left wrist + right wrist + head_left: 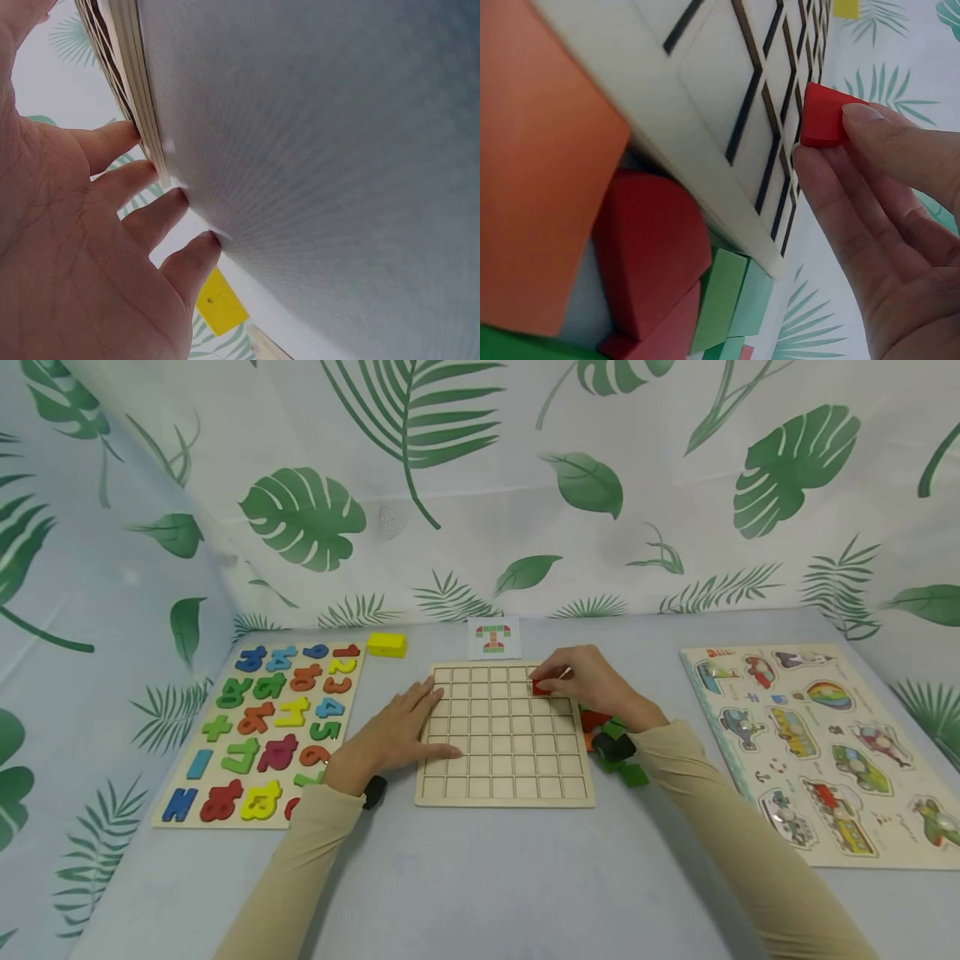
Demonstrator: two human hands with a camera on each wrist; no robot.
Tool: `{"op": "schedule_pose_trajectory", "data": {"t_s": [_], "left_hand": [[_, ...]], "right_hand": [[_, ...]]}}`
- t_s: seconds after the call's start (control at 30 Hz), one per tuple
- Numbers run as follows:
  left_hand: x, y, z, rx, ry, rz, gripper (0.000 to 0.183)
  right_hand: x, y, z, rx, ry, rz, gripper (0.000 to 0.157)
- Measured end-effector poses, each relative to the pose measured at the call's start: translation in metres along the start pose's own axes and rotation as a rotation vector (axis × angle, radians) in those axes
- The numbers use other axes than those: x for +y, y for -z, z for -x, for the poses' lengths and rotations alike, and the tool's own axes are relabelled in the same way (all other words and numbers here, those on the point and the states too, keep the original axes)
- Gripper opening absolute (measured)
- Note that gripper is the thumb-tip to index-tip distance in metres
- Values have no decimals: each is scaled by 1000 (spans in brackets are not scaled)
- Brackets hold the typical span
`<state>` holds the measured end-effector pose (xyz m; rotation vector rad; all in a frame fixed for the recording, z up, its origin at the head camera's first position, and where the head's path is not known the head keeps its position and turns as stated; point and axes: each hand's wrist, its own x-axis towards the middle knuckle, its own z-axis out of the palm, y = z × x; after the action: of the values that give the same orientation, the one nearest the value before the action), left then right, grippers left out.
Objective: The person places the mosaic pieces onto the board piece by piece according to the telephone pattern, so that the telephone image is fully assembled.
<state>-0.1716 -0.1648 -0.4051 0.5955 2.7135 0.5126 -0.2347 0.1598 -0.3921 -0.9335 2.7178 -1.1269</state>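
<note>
Clock on the grid board (525, 768) as seen from the head, 12 = far edge. Right hand (592, 681) is at 1 o'clock, pinching a small red block (540, 687) between thumb and fingers over the upper-right cells; can't tell if the block touches the board. Left hand (397, 735) is at 9, fingers spread, gripping nothing: head has its thumb lying across the board's near-left cells, left wrist doesn't show that but gives the palm side and four fingertips at the layered board edge. Loose pile (595, 722) sits at 3 to 4, partly blocked in head by a black wrist unit (615, 747); right wrist resolves it better: big orange block (547, 165), dark red block (649, 247) with a rounded side, green blocks (720, 300) behind. Head only: pattern card (493, 652) at 12, just beyond the board, red and green shapes printed on it; number puzzle (197, 814) at 9; vehicle puzzle (750, 710) at 3, well apart. Yellow block (387, 645) at 10 to 11; left wrist also catches it, past the fingertips.
</note>
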Motion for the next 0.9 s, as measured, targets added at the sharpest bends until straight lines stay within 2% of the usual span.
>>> {"op": "schedule_pose_trajectory", "data": {"t_s": [0.3,0.57,0.9], "left_hand": [[0,0,0,-4,9,-10,105],[0,1,0,-6,9,-14,105],[-3,0,-2,-21,8,-25,105]], "right_hand": [[3,-5,-2,7,-5,6,16],[2,-5,-6,-8,19,56,16],[-2,-6,-9,-54,-29,97,19]]}}
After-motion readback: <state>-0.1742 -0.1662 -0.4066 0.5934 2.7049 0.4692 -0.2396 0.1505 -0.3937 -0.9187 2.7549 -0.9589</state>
